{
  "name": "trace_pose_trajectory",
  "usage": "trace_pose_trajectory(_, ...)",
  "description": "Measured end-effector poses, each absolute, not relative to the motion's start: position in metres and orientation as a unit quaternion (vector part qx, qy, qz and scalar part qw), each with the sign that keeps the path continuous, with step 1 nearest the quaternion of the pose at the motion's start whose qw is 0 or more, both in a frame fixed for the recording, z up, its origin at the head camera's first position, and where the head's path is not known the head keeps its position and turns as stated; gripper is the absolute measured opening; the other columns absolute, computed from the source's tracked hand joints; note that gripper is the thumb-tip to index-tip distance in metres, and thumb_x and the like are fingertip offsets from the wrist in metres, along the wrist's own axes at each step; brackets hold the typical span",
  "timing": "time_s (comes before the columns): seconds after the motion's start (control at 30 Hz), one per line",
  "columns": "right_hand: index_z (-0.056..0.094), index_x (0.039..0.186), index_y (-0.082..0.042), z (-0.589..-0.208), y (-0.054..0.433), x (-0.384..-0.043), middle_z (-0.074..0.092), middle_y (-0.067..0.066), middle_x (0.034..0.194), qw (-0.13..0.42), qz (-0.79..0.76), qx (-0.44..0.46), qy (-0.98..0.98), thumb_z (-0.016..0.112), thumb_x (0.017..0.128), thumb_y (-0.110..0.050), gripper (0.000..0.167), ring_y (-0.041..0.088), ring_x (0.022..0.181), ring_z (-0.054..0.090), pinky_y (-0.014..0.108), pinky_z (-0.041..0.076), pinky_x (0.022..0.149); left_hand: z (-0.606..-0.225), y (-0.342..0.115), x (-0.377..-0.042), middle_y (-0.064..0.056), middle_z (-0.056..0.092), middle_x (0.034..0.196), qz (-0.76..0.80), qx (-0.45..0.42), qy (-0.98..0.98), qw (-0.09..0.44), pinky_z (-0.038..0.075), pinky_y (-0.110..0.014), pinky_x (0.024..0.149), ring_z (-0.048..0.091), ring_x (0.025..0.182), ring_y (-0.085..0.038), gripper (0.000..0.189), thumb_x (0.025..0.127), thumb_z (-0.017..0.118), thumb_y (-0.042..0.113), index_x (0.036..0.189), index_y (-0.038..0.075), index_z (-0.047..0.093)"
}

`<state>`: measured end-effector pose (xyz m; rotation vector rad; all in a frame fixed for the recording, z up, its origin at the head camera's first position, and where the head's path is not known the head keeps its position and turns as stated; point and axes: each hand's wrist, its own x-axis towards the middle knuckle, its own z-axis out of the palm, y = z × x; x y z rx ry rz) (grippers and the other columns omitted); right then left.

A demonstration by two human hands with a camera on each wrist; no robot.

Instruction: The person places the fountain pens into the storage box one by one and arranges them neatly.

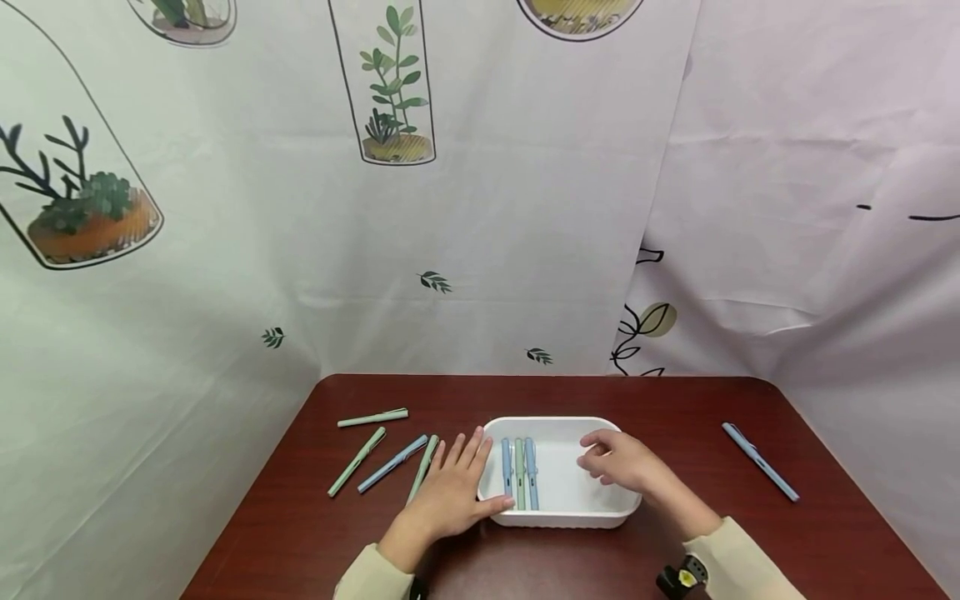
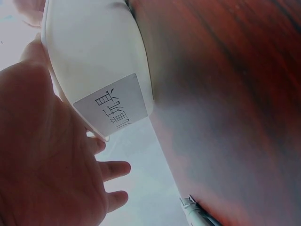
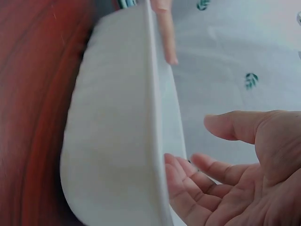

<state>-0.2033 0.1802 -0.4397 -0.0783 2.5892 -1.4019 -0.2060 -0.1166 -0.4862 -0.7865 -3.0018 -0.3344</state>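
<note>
Cream sleeves [image 1: 738,562] lay nearest, one behind each hand, with a black wrist device [image 1: 678,577] (a yellow patch on it) at the right cuff. The left hand [image 1: 453,493] was spread flat, its fingers straight and its thumb apart, resting on the left end of a white tray [image 1: 558,520] and gripping nothing. The right hand [image 1: 628,461] hung over the tray's right part, fingers loosely bent, thumb well away from them – it held nothing either.

Between the hands, just beside the left thumb, three pens stood side by side in the tray: a blue pen [image 1: 507,468], a green pen [image 1: 520,477] and another blue pen [image 1: 532,475]. A pale label [image 2: 113,106] with dark writing showed on the tray's outer wall near the left hand.

Left of the left hand, four more pens lay on the dark red worktop [image 1: 660,400] – a green one [image 1: 423,468] just beside its fingers, then a blue one [image 1: 392,463] and two green ones [image 1: 357,462]. Well to the right of the right hand lay one blue pen [image 1: 761,462], slanting. Beyond both hands hung a pale cloth [image 1: 525,225] with plant prints.
</note>
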Motion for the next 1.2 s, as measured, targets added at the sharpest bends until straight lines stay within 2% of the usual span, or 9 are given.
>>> trace_pose_trajectory(0.37, 0.060, 0.130, 0.005, -0.426, 0.220, -0.197, 0.066, 0.018, 0.117, 0.068, -0.453, -0.009, 0.889, 0.075, 0.091, -0.016, 0.047, 0.025, 0.100, 0.065, 0.040, 0.059, 0.080, -0.485, -0.116, -0.205, -0.015, 0.024, 0.167, -0.111, -0.255, -0.961, 0.010, 0.018, -0.065, 0.118, 0.027, 0.150, -0.043, 0.098, 0.092, 0.048, 0.076, 0.160, 0.007, 0.030)
trace_pose_trajectory(0.7, 0.057, 0.134, 0.006, -0.423, 0.258, -0.192, 0.062, 0.028, 0.126, 0.038, -0.452, -0.023, 0.891, 0.076, 0.091, -0.021, 0.054, 0.032, 0.106, 0.066, 0.042, 0.058, 0.084, -0.485, -0.116, -0.205, -0.014, 0.022, 0.167, -0.106, -0.252, -0.962, 0.008, 0.017, -0.064, 0.119, 0.025, 0.151, -0.041, 0.098, 0.092, 0.047, 0.076, 0.160, 0.008, 0.029)
trace_pose_trajectory(1.03, 0.055, 0.137, 0.005, -0.423, 0.292, -0.193, 0.061, 0.029, 0.130, 0.010, -0.390, -0.025, 0.921, 0.073, 0.093, -0.030, 0.059, 0.040, 0.114, 0.061, 0.042, 0.054, 0.084, -0.488, -0.118, -0.207, -0.012, 0.022, 0.167, -0.104, -0.251, -0.962, 0.011, 0.018, -0.063, 0.119, 0.026, 0.151, -0.040, 0.098, 0.092, 0.047, 0.076, 0.160, 0.009, 0.029)
trace_pose_trajectory(1.2, 0.056, 0.137, 0.003, -0.426, 0.307, -0.191, 0.061, 0.029, 0.130, -0.004, -0.354, -0.017, 0.935, 0.073, 0.093, -0.033, 0.060, 0.047, 0.119, 0.056, 0.049, 0.049, 0.087, -0.490, -0.118, -0.208, -0.012, 0.023, 0.167, -0.098, -0.253, -0.962, 0.016, 0.019, -0.063, 0.119, 0.027, 0.151, -0.040, 0.098, 0.091, 0.046, 0.077, 0.160, 0.009, 0.029)
